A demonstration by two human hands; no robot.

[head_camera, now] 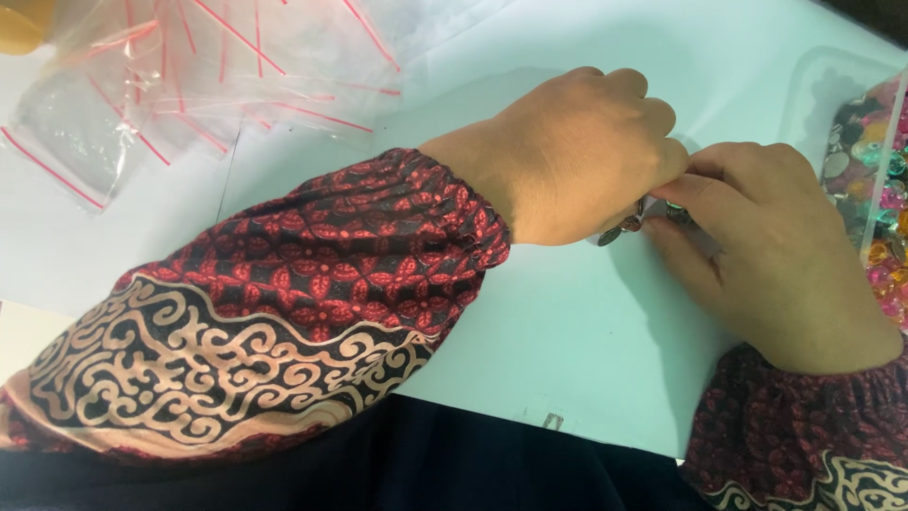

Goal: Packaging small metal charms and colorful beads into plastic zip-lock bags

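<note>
Head view looks down on a pale table (567,341) where two hands meet near the right side. The left hand (577,161) is curled into a loose fist, knuckles up, its fingers folded under and closed on small shiny pieces (619,230) that peek out below the palm, one a silvery oval; just what they are is too small to tell. The right hand (766,255) lies just beside it, fingertips touching the left hand's fingers, thumb and forefinger pinched together on a small dark greenish bit (676,212) at the spot where the two hands meet. So the pieces sit between the hands, just above the table, in the right half of the view. Both wrists wear gathered sleeves (312,293) in a red and black flower print with cream scrolls lower down. At the right edge stands a clear tub (823,85) with a heap of coloured beads (884,180) in pink, green, orange and silver, close to the right hand's knuckles. In the upper left lies a loose pile of clear bags (189,76) with red zip strips, well apart from the hands. A tiny grey scrap (552,420) rests on the table near the front edge
</note>
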